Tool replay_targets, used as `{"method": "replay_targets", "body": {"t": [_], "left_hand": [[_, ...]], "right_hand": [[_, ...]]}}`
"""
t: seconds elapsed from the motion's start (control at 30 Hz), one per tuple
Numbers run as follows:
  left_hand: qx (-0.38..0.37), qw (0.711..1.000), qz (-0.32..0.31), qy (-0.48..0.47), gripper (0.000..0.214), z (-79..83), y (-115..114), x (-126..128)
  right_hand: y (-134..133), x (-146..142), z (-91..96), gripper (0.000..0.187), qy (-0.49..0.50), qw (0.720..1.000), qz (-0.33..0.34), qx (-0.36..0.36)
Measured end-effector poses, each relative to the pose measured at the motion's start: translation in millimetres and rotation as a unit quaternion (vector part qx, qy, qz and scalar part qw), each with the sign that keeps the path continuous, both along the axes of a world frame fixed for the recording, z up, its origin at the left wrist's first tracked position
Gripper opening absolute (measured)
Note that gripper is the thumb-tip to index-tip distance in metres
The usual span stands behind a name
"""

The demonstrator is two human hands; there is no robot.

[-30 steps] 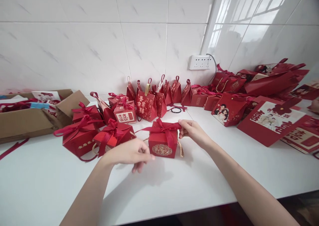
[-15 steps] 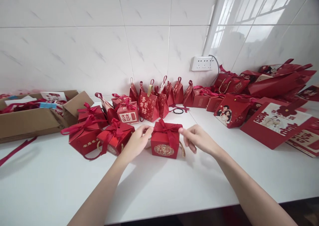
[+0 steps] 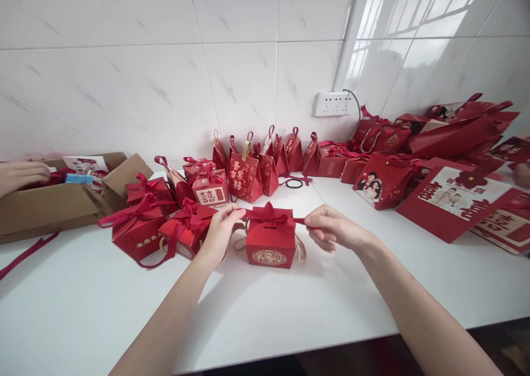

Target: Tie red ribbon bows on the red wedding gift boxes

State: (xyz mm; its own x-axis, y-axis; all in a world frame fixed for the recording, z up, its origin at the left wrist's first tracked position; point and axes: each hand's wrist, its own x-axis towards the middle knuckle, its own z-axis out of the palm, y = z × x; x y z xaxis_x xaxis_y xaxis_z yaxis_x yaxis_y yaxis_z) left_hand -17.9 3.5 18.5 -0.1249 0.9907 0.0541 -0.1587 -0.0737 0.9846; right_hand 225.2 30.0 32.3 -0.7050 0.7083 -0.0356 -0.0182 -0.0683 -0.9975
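A red gift box (image 3: 271,243) with gold lettering on its front stands on the white table before me, gold rope handles hanging at both sides. Across its top runs a red ribbon (image 3: 271,217) tied in a bow. My left hand (image 3: 223,227) pinches the ribbon at the box's left side. On the other side, my right hand (image 3: 337,228) grips the ribbon's right end, which stretches straight out from the bow. Just left of my left hand sits another red box with a bow (image 3: 190,227).
A cardboard carton (image 3: 49,210) of ribbons and cards stands at left, with another person's hand (image 3: 25,176) over it. Small red bags (image 3: 244,177) line the wall. Several red boxes and bags (image 3: 447,194) are piled at right. A power strip (image 3: 332,104) is on the wall.
Both hands have drawn outward, and the ribbon is now stretched sideways across the box top instead of hanging over the front. Another person's hand has appeared over the carton.
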Motion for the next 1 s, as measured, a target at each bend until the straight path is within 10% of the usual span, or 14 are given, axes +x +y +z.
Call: {"method": "replay_targets", "body": {"t": [0.13, 0.33, 0.7, 1.0], "left_hand": [[0.022, 0.994, 0.069, -0.087, 0.021, 5.3, 2, -3], [0.04, 0.966, 0.145, -0.211, 0.02, 15.7, 5, -17], [0.099, 0.936, 0.174, -0.29, 0.008, 24.1, 2, -28], [0.143, 0.953, 0.069, -0.257, 0.015, 93.7, 26, 4]], "right_hand": [[12, 20, -1.6, 0.048, 0.187, 0.978, -0.085, -0.046], [9, 35, 12.8, 0.054, 0.216, 0.923, -0.317, 0.035], [10, 52, 15.5, 0.046, 0.297, 0.903, -0.306, 0.052], [20, 24, 101.4, 0.033, 0.084, 0.948, -0.269, 0.151]]}}
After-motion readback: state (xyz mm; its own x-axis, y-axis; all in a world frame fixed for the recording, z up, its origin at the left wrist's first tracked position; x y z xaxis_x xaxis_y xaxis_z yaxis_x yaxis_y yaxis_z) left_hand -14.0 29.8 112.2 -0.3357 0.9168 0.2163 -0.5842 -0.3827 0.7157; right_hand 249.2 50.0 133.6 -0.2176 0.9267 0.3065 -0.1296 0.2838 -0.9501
